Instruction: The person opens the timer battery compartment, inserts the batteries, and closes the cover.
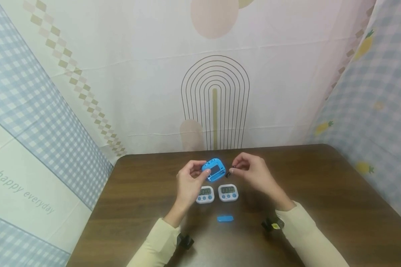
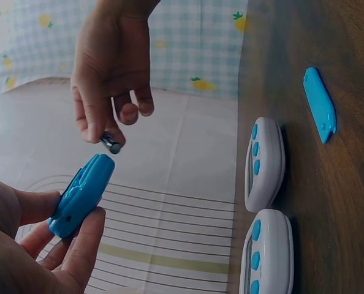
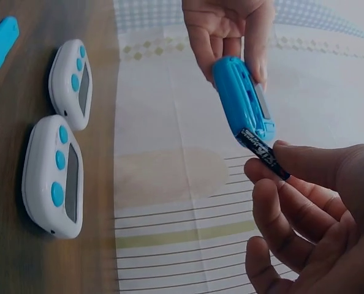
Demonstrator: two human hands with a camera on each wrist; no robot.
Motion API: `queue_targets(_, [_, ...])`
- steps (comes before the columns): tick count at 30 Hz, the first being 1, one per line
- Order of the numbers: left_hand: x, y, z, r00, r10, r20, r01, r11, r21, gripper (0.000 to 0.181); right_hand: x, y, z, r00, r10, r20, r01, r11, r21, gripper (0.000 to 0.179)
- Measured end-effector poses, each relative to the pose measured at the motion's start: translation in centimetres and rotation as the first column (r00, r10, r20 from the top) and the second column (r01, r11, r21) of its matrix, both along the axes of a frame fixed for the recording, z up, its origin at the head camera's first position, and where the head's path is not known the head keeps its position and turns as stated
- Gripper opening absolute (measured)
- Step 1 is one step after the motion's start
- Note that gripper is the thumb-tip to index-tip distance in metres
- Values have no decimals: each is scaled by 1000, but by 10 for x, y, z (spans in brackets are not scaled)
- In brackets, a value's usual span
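Observation:
My left hand (image 1: 188, 181) grips a blue digital timer (image 1: 215, 165) above the table, its back with the open battery compartment showing in the head view. Thumb and fingers pinch it at one edge in the left wrist view. In my right hand (image 1: 254, 171), thumb and fingertips pinch a dark AAA-size battery (image 3: 263, 153). The battery's far end overlaps the timer's edge in the right wrist view. On the table below lies the small blue battery cover (image 1: 225, 218), apart from both hands.
Two white timers with blue buttons stand side by side under the hands: the left timer (image 1: 205, 195), partly behind the left hand, and the right timer (image 1: 228, 193). A patterned cloth (image 1: 153, 92) hangs behind the brown table (image 1: 137, 207).

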State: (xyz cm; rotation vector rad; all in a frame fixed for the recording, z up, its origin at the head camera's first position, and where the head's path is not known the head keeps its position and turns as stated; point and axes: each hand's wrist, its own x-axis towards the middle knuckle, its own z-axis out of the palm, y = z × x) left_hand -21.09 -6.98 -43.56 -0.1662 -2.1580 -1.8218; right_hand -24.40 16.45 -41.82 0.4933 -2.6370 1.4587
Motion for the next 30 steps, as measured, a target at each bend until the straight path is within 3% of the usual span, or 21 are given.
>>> queue_targets(16, [1, 1, 2, 1000, -3, 23, 3, 1000, -2, 23, 8, -6, 6, 1000, 1, 0, -1, 992, -127, 18])
queue_targets(24, [1, 2, 0, 1000, -11, 21, 11, 1000, -3, 24, 15, -15, 2, 991, 6, -135, -24, 991, -132, 20])
queue_targets(27, [0, 2, -1, 1000, -15, 19, 15, 1000, 1, 25, 17, -19, 0, 965, 25, -261, -48, 996, -79, 20])
queue_targets(28, [0, 2, -1, 1000, -17, 18, 17, 1000, 2, 25, 18, -20, -1, 946, 36, -322, -54, 997, -50, 20])
queue_targets(30, [0, 2, -1, 1000, -17, 18, 17, 1000, 2, 24, 18, -22, -2, 886, 66, -460, -63, 998, 20, 22])
